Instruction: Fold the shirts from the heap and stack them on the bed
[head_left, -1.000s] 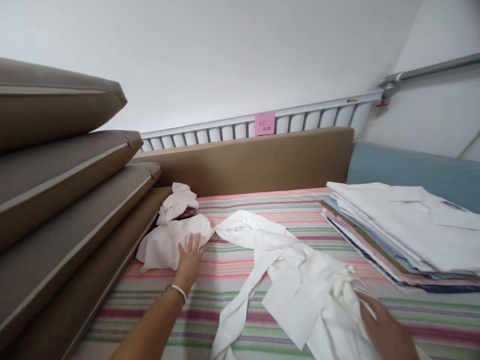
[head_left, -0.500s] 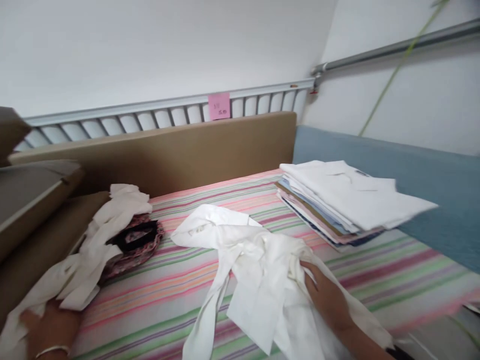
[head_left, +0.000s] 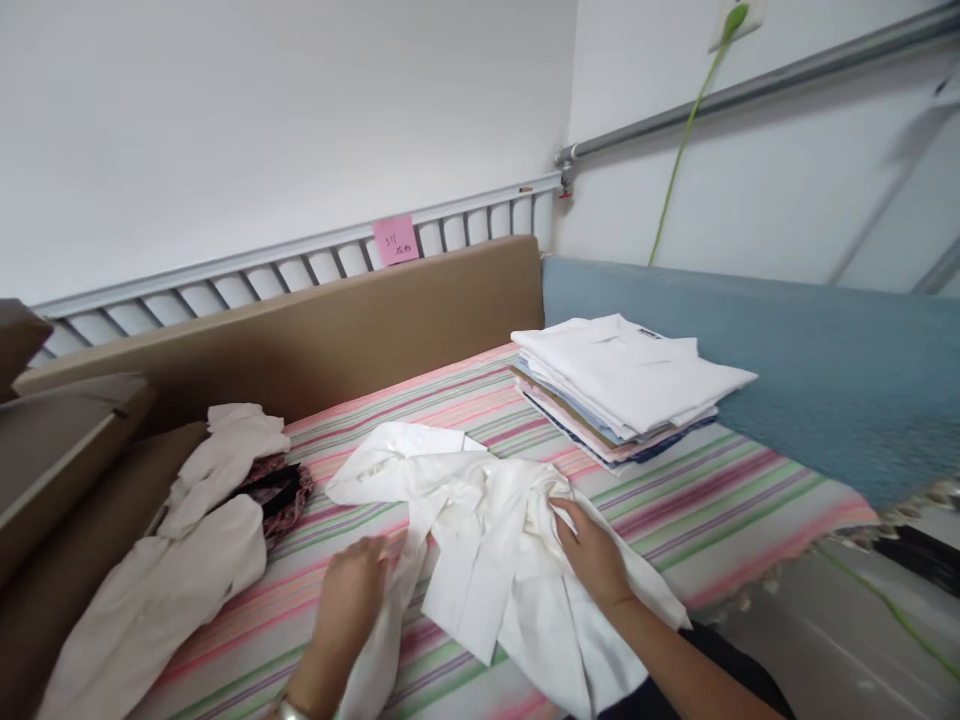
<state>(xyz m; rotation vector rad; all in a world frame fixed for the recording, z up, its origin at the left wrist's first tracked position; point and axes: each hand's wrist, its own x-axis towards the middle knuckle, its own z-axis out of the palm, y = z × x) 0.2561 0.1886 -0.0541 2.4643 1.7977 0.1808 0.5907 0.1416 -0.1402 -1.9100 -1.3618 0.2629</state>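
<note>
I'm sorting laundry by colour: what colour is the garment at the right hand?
White: the garment at the right hand shows best in the head view.

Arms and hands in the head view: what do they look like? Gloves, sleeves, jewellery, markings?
Each grip is a bare human hand, five-fingered, ungloved: left grip, right grip. No sleeve shows on either visible forearm. The left wrist wears a silvery band, cut off by the bottom edge; nothing shows on the right wrist. No cables or markings visible.

Your view is bright and diffuse; a soft shadow slants across the wall at two o'clock, and your left hand looks blurred at seven.
</note>
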